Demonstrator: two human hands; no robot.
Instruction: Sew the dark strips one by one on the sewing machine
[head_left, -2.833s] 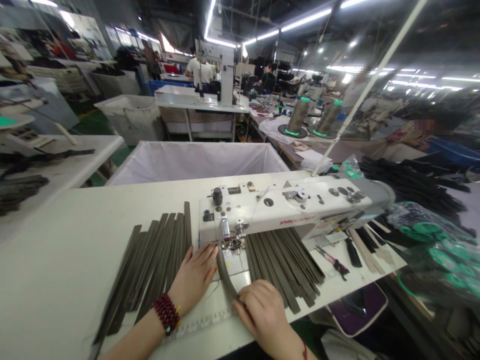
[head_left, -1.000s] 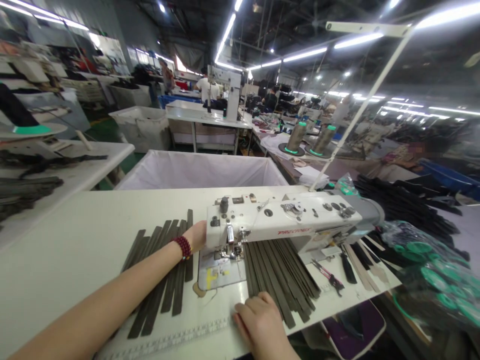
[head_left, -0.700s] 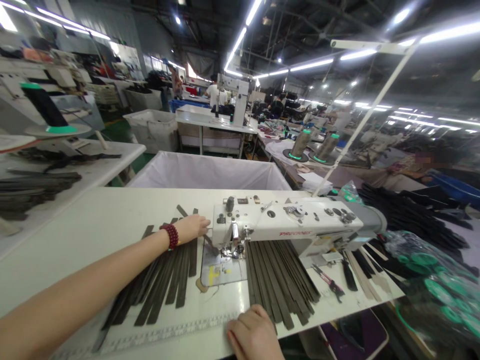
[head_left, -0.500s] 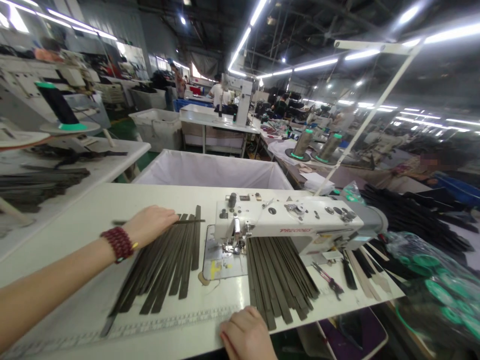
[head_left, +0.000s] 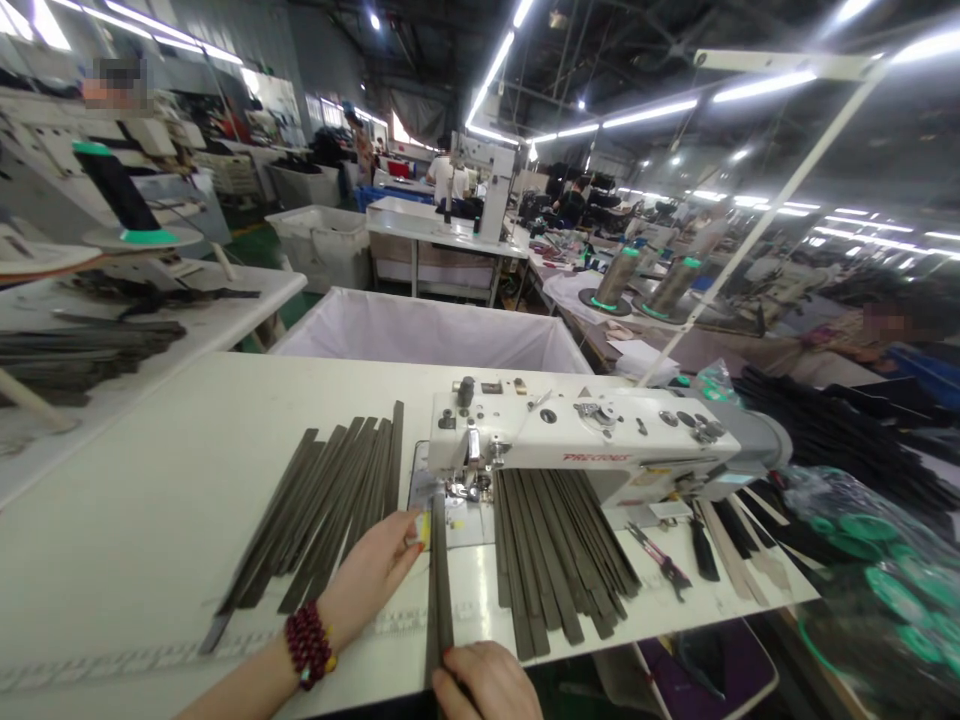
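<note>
Strip piles (head_left: 330,510) flank both hands; strip (head_left: 439,580) points away towards sewing machine (head_left: 585,450), right hand (head_left: 484,685) pinching its near end, left hand (head_left: 375,575) spread alongside

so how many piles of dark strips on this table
2. One pile fans out left of the needle, beside the left hand; the other pile lies right of it, partly under the sewing machine. A single strip lies between, held by the right hand.

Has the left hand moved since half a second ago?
Yes. The left hand moved off the strip pile, rightward, to the strip before the sewing machine.
</note>
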